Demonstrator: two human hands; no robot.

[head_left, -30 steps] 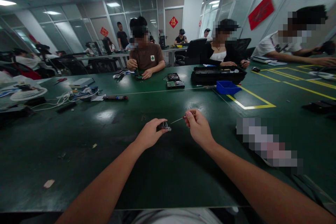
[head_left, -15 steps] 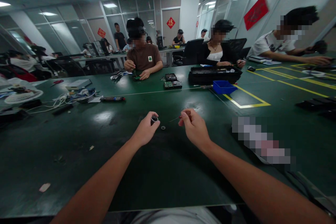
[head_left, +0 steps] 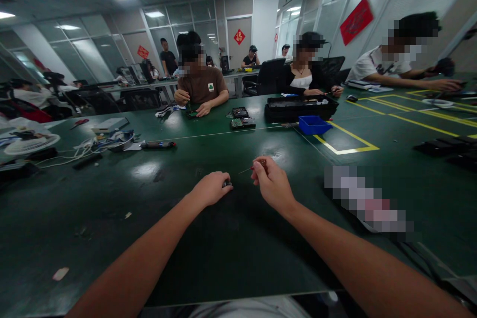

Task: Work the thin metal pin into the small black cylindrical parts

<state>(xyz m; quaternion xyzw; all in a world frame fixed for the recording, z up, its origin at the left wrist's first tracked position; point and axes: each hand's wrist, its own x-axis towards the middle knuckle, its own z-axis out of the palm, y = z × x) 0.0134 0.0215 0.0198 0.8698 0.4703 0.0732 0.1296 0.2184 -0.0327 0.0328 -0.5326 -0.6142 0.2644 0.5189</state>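
My left hand (head_left: 212, 188) is low over the green tabletop, its fingers curled down around a small dark cylinder with a silvery rim (head_left: 226, 184). Most of that cylinder is hidden behind the fingers. To the right, my right hand (head_left: 274, 181) is closed around a thin screwdriver (head_left: 246, 170). Its slim shaft points left toward my left hand, and a reddish-brown handle shows between the fingers. The screwdriver tip is apart from the cylinder.
A blue bin (head_left: 315, 125) stands beyond my right hand, by a black case (head_left: 301, 108). Opened hard drives (head_left: 242, 122) lie farther off. A dark pen-like tool (head_left: 158, 144) is at the left. A pixelated object (head_left: 367, 203) rests right of my arm. Several co-workers sit around.
My left hand has turned palm-down and lowered with the cylinder to where a small round metal piece lay; that piece no longer shows. My right hand stays nearly in place with the screwdriver.
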